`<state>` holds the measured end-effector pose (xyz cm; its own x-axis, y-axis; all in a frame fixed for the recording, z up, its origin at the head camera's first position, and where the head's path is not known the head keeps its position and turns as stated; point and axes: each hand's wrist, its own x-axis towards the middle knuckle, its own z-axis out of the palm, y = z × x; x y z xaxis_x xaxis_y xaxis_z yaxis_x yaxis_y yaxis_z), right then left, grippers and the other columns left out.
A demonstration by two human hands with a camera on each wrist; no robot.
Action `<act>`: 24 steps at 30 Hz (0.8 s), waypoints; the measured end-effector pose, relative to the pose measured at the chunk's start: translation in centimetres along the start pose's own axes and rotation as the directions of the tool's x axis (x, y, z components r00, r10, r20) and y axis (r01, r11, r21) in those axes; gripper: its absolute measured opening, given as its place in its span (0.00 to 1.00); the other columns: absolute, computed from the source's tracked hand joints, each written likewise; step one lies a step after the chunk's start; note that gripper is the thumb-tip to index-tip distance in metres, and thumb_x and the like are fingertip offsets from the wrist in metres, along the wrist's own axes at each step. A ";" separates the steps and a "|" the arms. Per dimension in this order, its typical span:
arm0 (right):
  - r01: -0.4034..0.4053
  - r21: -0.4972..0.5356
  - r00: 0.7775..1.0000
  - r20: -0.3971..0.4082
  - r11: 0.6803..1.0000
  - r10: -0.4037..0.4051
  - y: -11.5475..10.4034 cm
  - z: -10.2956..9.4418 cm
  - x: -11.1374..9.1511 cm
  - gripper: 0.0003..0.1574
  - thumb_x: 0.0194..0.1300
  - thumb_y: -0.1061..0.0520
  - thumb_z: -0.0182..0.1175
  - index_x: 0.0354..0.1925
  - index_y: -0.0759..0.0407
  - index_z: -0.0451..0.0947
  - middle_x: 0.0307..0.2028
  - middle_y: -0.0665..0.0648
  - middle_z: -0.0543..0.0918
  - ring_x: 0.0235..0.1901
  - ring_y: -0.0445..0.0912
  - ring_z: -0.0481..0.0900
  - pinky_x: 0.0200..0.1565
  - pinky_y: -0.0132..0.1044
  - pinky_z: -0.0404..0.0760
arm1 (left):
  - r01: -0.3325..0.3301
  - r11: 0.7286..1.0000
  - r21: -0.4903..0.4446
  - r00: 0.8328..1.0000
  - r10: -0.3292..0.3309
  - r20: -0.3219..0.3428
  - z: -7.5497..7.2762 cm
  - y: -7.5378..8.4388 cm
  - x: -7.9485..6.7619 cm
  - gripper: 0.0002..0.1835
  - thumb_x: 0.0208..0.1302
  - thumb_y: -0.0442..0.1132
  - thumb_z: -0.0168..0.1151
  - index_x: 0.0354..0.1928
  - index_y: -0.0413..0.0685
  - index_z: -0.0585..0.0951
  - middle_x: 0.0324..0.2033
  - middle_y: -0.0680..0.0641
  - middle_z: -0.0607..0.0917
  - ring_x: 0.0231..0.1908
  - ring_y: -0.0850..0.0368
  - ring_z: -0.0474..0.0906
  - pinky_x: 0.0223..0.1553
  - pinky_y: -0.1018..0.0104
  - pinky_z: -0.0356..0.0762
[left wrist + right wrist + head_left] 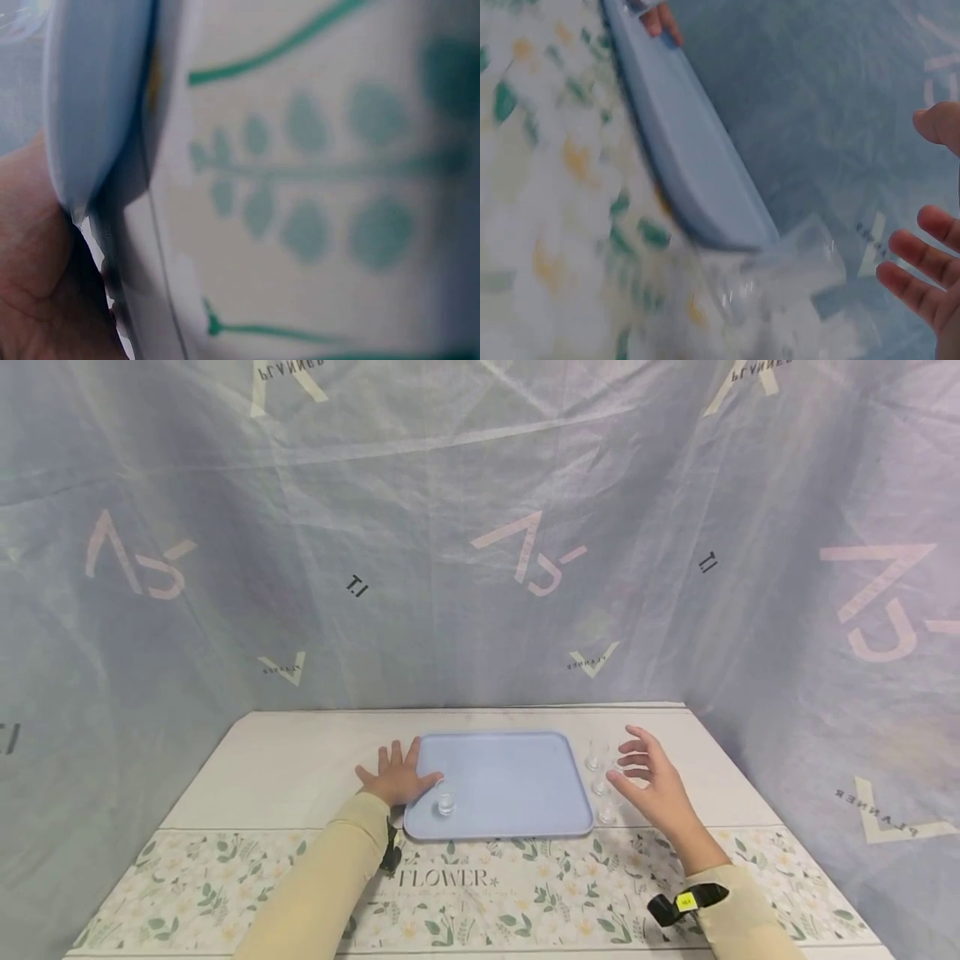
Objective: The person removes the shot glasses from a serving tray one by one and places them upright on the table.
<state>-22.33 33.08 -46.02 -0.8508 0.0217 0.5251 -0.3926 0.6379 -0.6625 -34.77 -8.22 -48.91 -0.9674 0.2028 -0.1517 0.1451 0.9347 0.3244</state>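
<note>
A light blue tray (510, 785) lies on the table, with one small clear glass (446, 802) near its left front corner. My left hand (397, 777) is spread flat at the tray's left rim, its thumb over the rim beside the glass. In the left wrist view, part of that hand (34, 247) shows against the tray wall (97, 112). Several clear glasses (606, 810) stand right of the tray. Beside them hovers my right hand (652, 781), fingers apart and slightly bent, holding nothing; its fingers partly cover one glass. The right wrist view shows these glasses (780, 277) blurred.
A floral cloth strip (465, 893) runs along the front of the white table (300, 760). A grey-blue printed curtain (420, 543) hangs behind the table and on both sides.
</note>
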 end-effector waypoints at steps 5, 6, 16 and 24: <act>0.010 0.112 0.999 0.037 0.994 -0.014 -1.5 1.9 1.3 0.49 0.64 0.63 0.69 0.76 0.57 0.57 0.54 0.64 0.77 0.51 0.61 0.80 0.55 0.52 0.80 | 0.000 1.000 -0.008 1.000 0.000 0.000 0.0 0.1 -0.2 0.51 0.69 0.71 0.49 0.82 0.52 0.44 0.78 0.30 0.43 0.76 0.28 0.35 0.63 0.16 0.31; 0.016 0.143 0.999 0.045 0.990 -0.023 -1.8 2.5 1.5 0.49 0.64 0.64 0.69 0.76 0.58 0.56 0.54 0.65 0.77 0.51 0.62 0.80 0.55 0.55 0.80 | -0.001 1.000 -0.009 1.000 0.001 -0.002 0.0 0.1 -0.2 0.51 0.69 0.71 0.49 0.82 0.51 0.44 0.78 0.30 0.44 0.76 0.28 0.35 0.63 0.16 0.31; -0.014 0.324 0.982 0.182 0.946 -0.048 -5.5 8.8 3.0 0.51 0.62 0.66 0.70 0.75 0.56 0.56 0.57 0.73 0.74 0.55 0.67 0.78 0.56 0.66 0.76 | -0.008 1.000 -0.005 1.000 0.008 -0.008 -0.4 0.0 -0.4 0.51 0.69 0.71 0.49 0.82 0.51 0.44 0.78 0.30 0.44 0.76 0.27 0.35 0.63 0.16 0.32; -0.065 0.413 0.950 0.305 0.908 -0.070 -9.8 12.4 3.2 0.50 0.59 0.71 0.69 0.74 0.67 0.56 0.55 0.75 0.74 0.54 0.74 0.75 0.54 0.68 0.76 | -0.013 1.000 0.002 1.000 0.013 -0.011 0.6 -0.7 0.7 0.53 0.66 0.74 0.48 0.82 0.53 0.43 0.78 0.30 0.44 0.76 0.28 0.35 0.62 0.15 0.31</act>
<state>-25.50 17.35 -44.48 -0.8870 -0.2593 0.3821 -0.4452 0.2602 -0.8568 -35.45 -8.57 -49.84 -0.9676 0.2121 -0.1370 0.1584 0.9324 0.3249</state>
